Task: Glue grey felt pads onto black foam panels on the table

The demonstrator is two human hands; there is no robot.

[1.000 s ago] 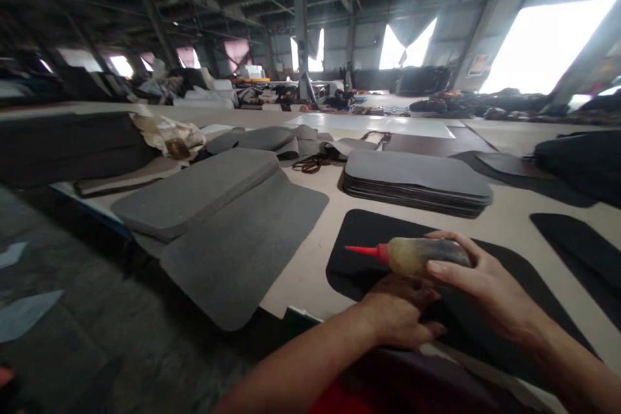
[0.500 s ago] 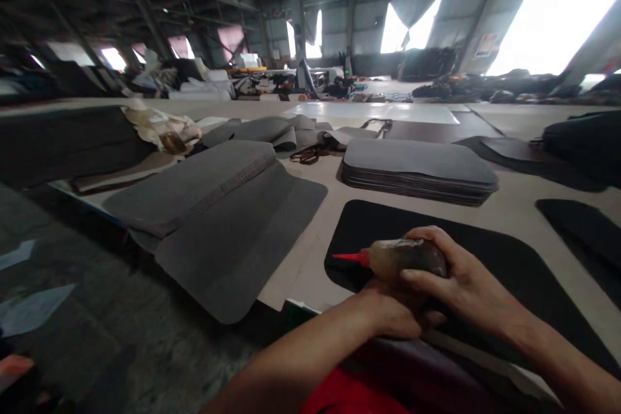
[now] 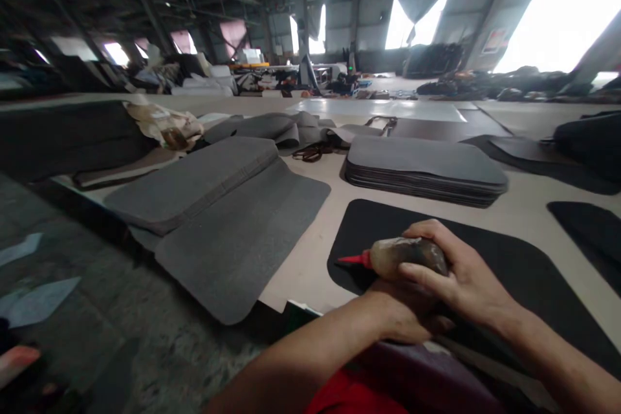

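My right hand (image 3: 451, 268) is closed around a squeeze glue bottle (image 3: 402, 257), its grimy body lying on its side. A pointed red nozzle (image 3: 354, 260) faces left, just above the near left corner of a black rounded sheet (image 3: 495, 242). Below the bottle, my left hand (image 3: 405, 314) reaches across from the left at the sheet's near edge. One stretched digit of it shows at the right; the bottle and my right hand hide the other fingers, so I cannot tell whether they grip anything.
Behind the black sheet stands a stack of grey rounded sheets (image 3: 422, 162). More grey sheets (image 3: 242, 233) overhang the table edge at left. Farther back are grey scraps (image 3: 262, 126), a cream bag (image 3: 162, 126) and a dark cloth pile (image 3: 589, 142). Another black piece (image 3: 587, 226) lies right.
The whole view has shifted slightly. My right hand still holds the glue bottle over the same corner, and my left hand stays beneath it.
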